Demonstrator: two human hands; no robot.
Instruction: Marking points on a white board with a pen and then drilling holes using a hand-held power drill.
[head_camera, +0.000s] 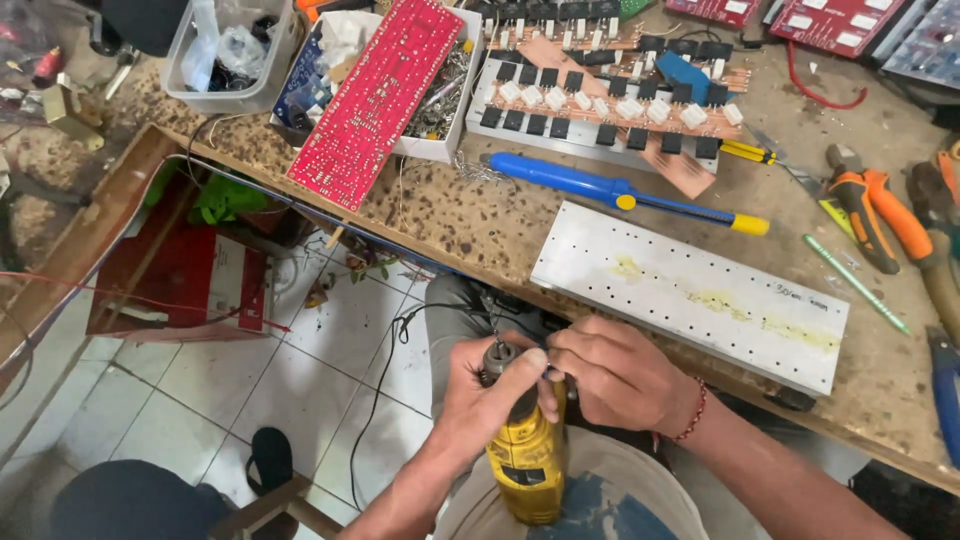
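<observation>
While the left hand (490, 395) grips the yellow plastic drill (527, 455), the right hand (610, 375) pinches its metal chuck (497, 353)

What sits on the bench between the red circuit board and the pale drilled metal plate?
In the head view, a blue screwdriver with yellow tip lies between the red circuit board and the metal plate.

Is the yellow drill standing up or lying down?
Lying down, roughly. The drill rests on the person's lap, its tip end pointing away toward the bench, gripped by the left hand and right hand.
</observation>
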